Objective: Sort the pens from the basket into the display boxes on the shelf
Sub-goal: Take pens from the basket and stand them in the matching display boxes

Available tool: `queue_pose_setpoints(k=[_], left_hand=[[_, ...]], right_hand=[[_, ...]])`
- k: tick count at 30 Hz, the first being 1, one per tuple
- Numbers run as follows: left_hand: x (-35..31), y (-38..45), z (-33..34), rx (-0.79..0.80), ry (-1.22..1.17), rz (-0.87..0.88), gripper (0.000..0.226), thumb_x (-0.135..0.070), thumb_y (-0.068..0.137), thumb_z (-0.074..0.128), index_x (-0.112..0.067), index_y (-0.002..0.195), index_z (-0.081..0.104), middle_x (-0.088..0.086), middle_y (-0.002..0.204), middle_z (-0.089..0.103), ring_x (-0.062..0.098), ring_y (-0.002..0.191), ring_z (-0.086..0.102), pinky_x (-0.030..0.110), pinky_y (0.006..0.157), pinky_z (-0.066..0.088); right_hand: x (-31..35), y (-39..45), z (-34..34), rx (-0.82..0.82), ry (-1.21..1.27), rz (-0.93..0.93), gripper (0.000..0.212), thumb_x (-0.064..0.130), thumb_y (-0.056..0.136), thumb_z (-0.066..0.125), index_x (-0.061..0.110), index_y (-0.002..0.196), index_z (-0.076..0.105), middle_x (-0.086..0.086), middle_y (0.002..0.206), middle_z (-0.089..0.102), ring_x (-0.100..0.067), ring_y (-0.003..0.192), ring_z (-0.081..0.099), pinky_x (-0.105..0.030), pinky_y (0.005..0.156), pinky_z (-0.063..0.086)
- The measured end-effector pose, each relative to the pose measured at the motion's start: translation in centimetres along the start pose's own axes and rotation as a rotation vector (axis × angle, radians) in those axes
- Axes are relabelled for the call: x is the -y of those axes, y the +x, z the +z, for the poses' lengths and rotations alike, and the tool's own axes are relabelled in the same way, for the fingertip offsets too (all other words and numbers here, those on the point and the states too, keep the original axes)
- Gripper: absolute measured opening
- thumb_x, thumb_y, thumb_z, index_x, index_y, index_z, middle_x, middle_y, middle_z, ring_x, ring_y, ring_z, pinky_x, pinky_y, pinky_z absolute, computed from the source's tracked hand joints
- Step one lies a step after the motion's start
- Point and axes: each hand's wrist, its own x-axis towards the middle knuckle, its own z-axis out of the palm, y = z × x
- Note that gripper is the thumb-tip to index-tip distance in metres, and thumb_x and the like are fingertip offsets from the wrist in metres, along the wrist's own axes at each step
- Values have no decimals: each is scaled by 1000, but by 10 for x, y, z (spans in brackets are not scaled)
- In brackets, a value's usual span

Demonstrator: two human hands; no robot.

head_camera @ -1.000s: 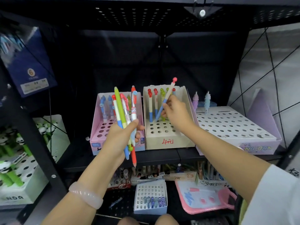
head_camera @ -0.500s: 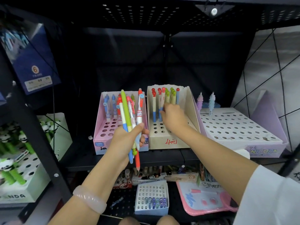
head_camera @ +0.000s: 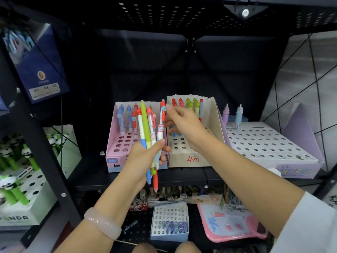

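Note:
My left hand (head_camera: 143, 158) grips a bunch of pens (head_camera: 145, 125) upright in front of the pink display box (head_camera: 114, 152): a green one, a white-and-blue one and red-clipped ones. At the bunch's right edge, my right hand (head_camera: 184, 123) pinches the top of the orange-and-white pen (head_camera: 160, 129) between forefinger and thumb. Behind that hand stands the beige display box (head_camera: 187, 158), with red, green and blue ball-topped pens in its back rows. Blue and red pens stand in the back rows of the pink box.
A wide purple box (head_camera: 273, 143) of holes sits to the right, with two pastel pens at its back. Panda pens in a green box (head_camera: 21, 198) fill the left shelf. Below are a small white pen box (head_camera: 169, 223) and a pink case (head_camera: 231, 225).
My right hand set the ball-topped pen into the beige box, let it go, and moved left to the bunch held in my left hand.

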Motion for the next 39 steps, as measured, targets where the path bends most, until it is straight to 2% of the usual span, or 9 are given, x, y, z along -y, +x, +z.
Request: queue_pose_setpoints(k=[4, 10, 14, 17, 20, 23, 27, 36, 39], left_hand=[[-2, -2, -4, -3, 26, -2, 15, -20, 90, 58, -8, 82, 64, 1, 65, 70, 11, 46, 54, 18, 41, 43], [-9, -5, -38, -81, 49, 28, 21, -28, 91, 56, -10, 84, 62, -1, 62, 68, 9, 41, 51, 18, 41, 44], [-13, -4, -65, -168, 43, 55, 23, -31, 90, 55, -10, 82, 57, -4, 53, 62, 7, 40, 50, 19, 41, 44], [-14, -4, -77, -187, 2, 55, 22, -31, 90, 54, -10, 85, 54, -5, 52, 61, 7, 39, 49, 19, 41, 45], [-13, -3, -83, -181, -11, 66, 21, -30, 90, 55, -10, 87, 54, -3, 54, 61, 8, 41, 50, 19, 42, 46], [-9, -2, -87, -167, -27, 71, 21, -31, 89, 55, -10, 88, 53, 1, 58, 61, 9, 41, 49, 19, 42, 44], [-4, -2, -89, -141, -22, 65, 22, -32, 90, 55, -11, 87, 52, -1, 56, 62, 9, 40, 48, 20, 42, 44], [-3, -3, -89, -126, -52, 51, 20, -30, 88, 58, -11, 86, 53, 0, 58, 63, 11, 42, 50, 19, 43, 44], [-5, -4, -89, -124, -50, 47, 20, -29, 88, 58, -10, 86, 54, 0, 59, 64, 10, 42, 50, 19, 43, 45]], right_hand=[[8, 2, 2, 67, 108, 2, 23, 22, 95, 51, 13, 80, 64, 4, 67, 62, 3, 56, 59, -12, 55, 49], [23, 29, 6, -176, 192, -3, 17, 24, 94, 54, 15, 82, 63, 2, 72, 66, -3, 63, 63, -17, 65, 52], [18, 44, 26, -224, -116, -94, 11, 23, 91, 57, 13, 85, 58, -2, 80, 67, -13, 75, 66, -24, 71, 54], [9, 46, 41, -203, -346, -157, 11, 24, 90, 58, 14, 88, 57, -1, 76, 66, -9, 70, 62, -13, 64, 47], [5, 46, 51, -205, -392, -184, 9, 22, 90, 58, 16, 86, 54, 8, 68, 57, 3, 62, 52, -2, 51, 37], [6, 48, 57, -177, -430, -198, 8, 22, 91, 57, 14, 92, 57, 5, 73, 60, -6, 69, 58, -6, 54, 38], [8, 49, 54, -243, -504, -257, 11, 23, 92, 56, 12, 93, 58, 8, 72, 56, 2, 64, 50, -4, 53, 38], [3, 50, 55, -225, -609, -257, 15, 23, 92, 55, 9, 96, 60, 0, 74, 63, -12, 65, 57, -14, 56, 42], [-5, 49, 57, -103, -692, -163, 20, 23, 93, 54, 5, 97, 60, -3, 74, 63, -13, 62, 54, -22, 54, 41]])
